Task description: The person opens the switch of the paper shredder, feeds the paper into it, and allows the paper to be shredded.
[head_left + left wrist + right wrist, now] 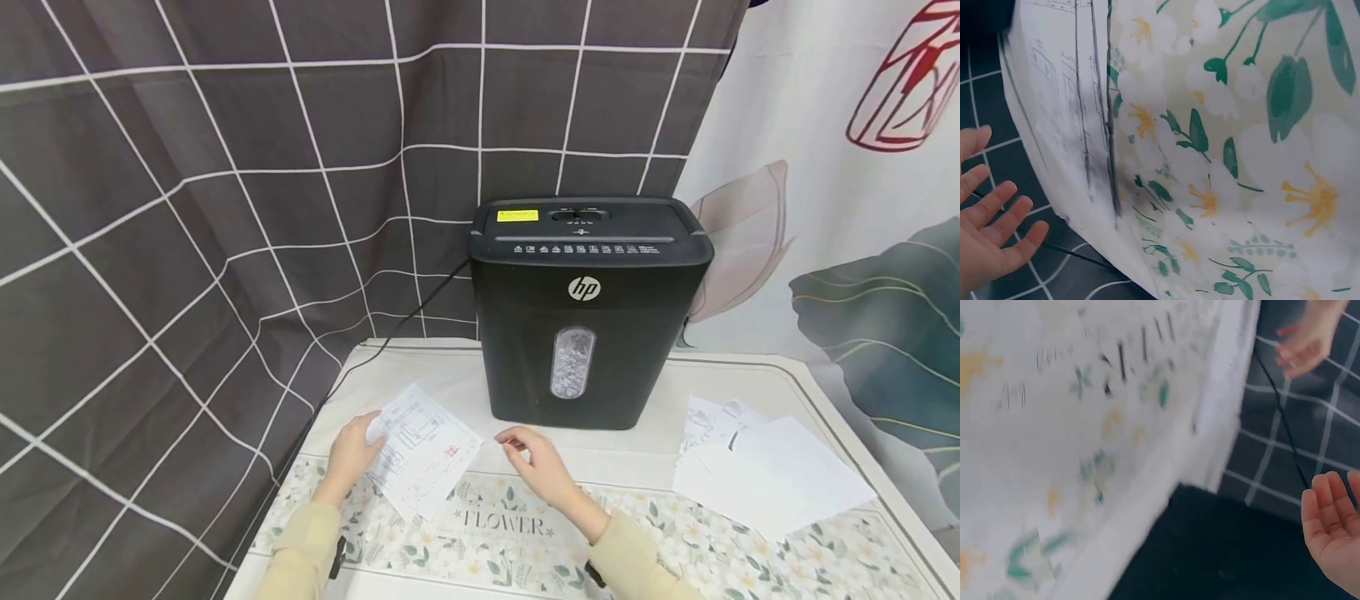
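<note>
1. We see the tabletop [750, 375] bounded by a raised pale rim at the back and right; its left edge runs along the dark checked curtain [187, 250], and a black cord [397, 329] drops over the back left corner.
2. The shredder [588, 308] stands at the back middle of the tabletop, close to the curtain. Bare tabletop lies in front of it and to either side.
3. Open room lies between the shredder's front and the floral mat [675, 542] that covers the near part of the tabletop, and between the two hands.
4. One sheet [423, 450], printed with a drawing, lies tilted at the front left, partly on the mat and just left of the shredder's base.
5. Our left hand [352, 454] touches the sheet's left edge with its fingers relaxed and fairly straight; in the left wrist view the fingers [1004, 215] are spread beside the sheet [1054, 125], not curled round it.
6. Our right hand [536, 462] hovers just right of the sheet, near it but apart, fingers loosely bent and holding nothing; the right wrist view shows an open palm [1335, 519].
7. A loose stack of papers [765, 475] lies at the right, well apart from both hands.
8. We count one shredder, one separate sheet, one stack whose sheets we cannot count, and two hands.
</note>
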Available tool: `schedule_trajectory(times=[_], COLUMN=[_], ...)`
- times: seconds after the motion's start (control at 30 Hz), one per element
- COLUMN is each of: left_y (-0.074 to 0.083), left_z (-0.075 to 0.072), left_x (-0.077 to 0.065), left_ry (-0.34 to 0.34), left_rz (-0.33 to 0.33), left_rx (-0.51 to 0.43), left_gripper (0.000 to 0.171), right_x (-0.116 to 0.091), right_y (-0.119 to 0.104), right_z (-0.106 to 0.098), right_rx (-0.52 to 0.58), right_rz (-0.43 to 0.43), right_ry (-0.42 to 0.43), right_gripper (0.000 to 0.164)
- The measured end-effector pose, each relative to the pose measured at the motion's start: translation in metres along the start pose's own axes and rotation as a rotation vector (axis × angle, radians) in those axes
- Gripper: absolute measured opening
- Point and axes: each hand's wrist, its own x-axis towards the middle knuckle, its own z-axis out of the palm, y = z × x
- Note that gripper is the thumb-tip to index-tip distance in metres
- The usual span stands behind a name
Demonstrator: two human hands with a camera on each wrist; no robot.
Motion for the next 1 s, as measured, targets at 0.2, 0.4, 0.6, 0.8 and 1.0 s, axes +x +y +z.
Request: schedule_trajectory(times=[0.2, 0.4, 0.6, 0.8, 1.0], left_y=[-0.010, -0.020, -0.018, -0.023, -0.020], left_z=[0.003, 0.005, 0.003, 0.009, 0.011], left_x=[-0.002, 0.004, 0.020, 0.034, 0.044], left_ry=[-0.031, -0.054, -0.122, -0.164, -0.211], left_rz=[-0.007, -0.036, -0.067, -0.031, -0.079], left_rx=[0.065, 0.098, 0.099, 0.103, 0.099], left_gripper=[0.052, 0.054, 0.060, 0.057, 0.063], right_x=[-0.005, -0.015, -0.009, -0.007, -0.010], right_y=[0.004, 0.005, 0.004, 0.006, 0.016], right_z=[0.033, 0.052, 0.055, 0.050, 0.040], right_rx=[-0.031, -0.087, -0.128, -0.177, -0.215], right_rz=[0.098, 0.138, 0.180, 0.181, 0.194], right_ry=[-0.144, -0.174, -0.193, -0.253, -0.248], right_gripper=[0.016, 0.015, 0.020, 0.033, 0.036])
